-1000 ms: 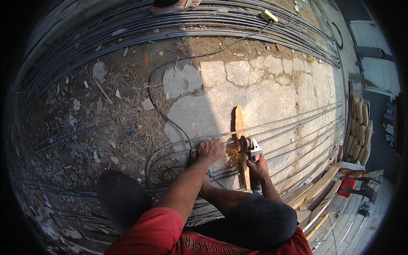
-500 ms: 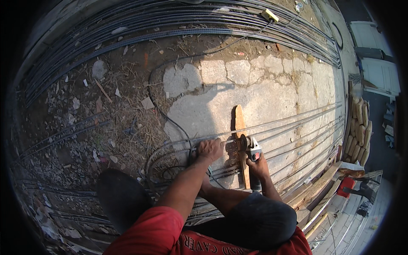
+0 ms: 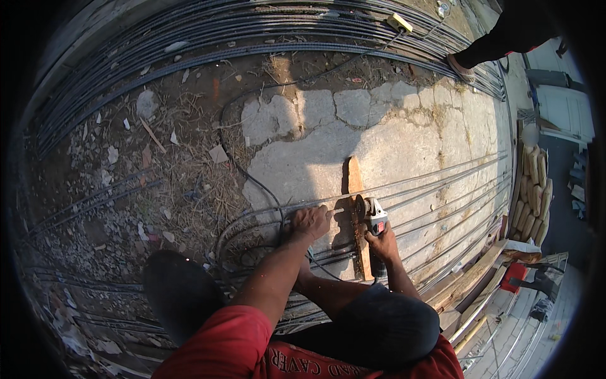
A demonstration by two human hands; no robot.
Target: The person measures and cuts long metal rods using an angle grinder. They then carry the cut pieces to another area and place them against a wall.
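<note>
Work position on flat slab of grey, cracked concrete (image 3: pixel 404 145): gripped angle grinder with white-and-dark casing (image 3: pixel 377 220) in right hand (image 3: pixel 382 244), with fingers closed around the body. Held thin, dark, round disc (image 3: pixel 360 206) over narrow, tapered, brown wooden board (image 3: pixel 363 252), nearer the slab's left edge than its right. Could not tell contact between disc and board. Clenched left hand (image 3: pixel 310 222) on pale, ribbed steel bar (image 3: pixel 339 211), with a short end projecting rightward toward the board. Showed a visible gap between bar end and disc. Noted long, thin, grey steel rods (image 3: pixel 435 179) running leftward from the slab's right edge, with one passing across the board. Observed black, flexible cable (image 3: pixel 253 180) curving along the slab's left edge, and pale yellow, box-shaped fitting (image 3: pixel 399 24) on bundled, long, dark steel bars (image 3: pixel 221 54) beyond the far edge. Noted co-worker's dark-clad leg (image 3: pixel 495 47) near the far right corner.
</note>
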